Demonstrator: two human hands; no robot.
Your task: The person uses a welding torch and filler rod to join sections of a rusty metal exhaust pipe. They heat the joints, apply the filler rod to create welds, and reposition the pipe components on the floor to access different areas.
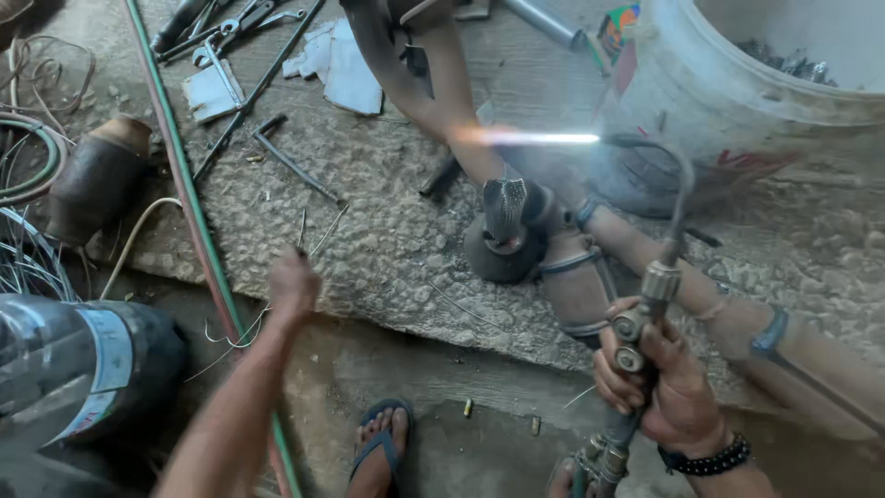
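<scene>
Brass torch (645,304) gripped in right hand (668,392); left hand (293,286) blurred, grip unclear; rusty pipe (572,267).

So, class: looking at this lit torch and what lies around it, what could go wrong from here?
1. The flame shoots past the rusty pipe toward the left hand, which might get burned.
2. The red and green hoses lie nearby on the concrete; heat could damage them.
3. The sandalled foot is bare to sparks.
</scene>
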